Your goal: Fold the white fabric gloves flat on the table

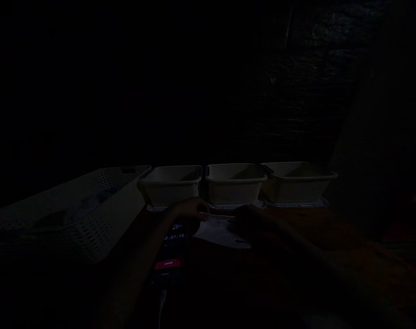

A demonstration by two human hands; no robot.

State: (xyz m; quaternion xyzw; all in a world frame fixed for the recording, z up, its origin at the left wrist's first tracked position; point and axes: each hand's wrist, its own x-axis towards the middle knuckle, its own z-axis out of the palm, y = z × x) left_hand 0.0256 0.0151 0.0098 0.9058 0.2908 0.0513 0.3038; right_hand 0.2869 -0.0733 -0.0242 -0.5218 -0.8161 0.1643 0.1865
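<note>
The scene is very dark. A flat white piece of cloth or paper (221, 231) is stretched between my two hands, just above or on the table. My left hand (190, 209) has its fingers bent over the upper left corner of the white piece, closed on it. On the opposite side, my right hand (250, 219) is in deep shadow; its fingers reach onto the right edge of the piece and seem to grip it. Beside my left forearm lies a phone (170, 251) with a lit timer, partly covered by the arm.
Three pale plastic tubs (173, 189), (235, 189), (295, 187) stand in a row behind my hands, with whitish flat pieces under them. At left is a large perforated basket (122, 214) holding dim, bluish items. A cable (161, 304) runs from the phone. The brown tabletop (331, 228) extends right.
</note>
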